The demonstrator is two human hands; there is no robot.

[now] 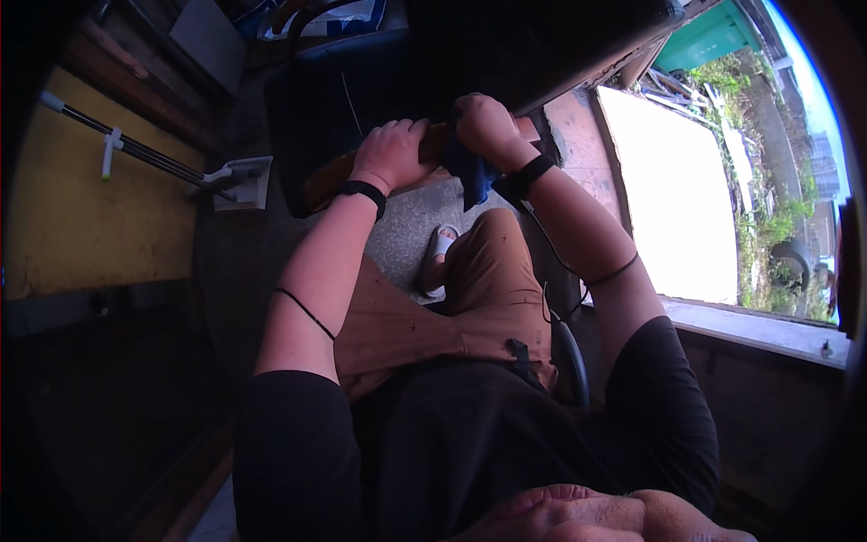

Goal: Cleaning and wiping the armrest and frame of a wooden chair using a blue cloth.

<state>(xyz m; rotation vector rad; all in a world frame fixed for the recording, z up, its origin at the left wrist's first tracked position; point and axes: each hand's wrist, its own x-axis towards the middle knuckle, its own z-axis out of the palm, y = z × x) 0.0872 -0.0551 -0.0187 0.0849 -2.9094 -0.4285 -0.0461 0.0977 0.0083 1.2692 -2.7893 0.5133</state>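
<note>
A dark padded chair (312, 104) stands in front of my knees, with a curved brown wooden armrest (327, 183) along its near side. My left hand (393, 152) is closed over this armrest, its fingers curling over the far side. Just to the right, my right hand (486, 129) is closed in a fist on a blue cloth (470, 176), pressed against the wood. The cloth hangs down below that hand. Its upper part is hidden by my fingers. A dark band circles each wrist.
At the left, a long-handled floor tool (153, 152) with a flat grey-white head leans by a yellow panel (99, 208). On the right, a bright opening with a sill (768, 332) shows a white board (668, 194) and plants. Behind the hands rises dark upholstery (542, 45).
</note>
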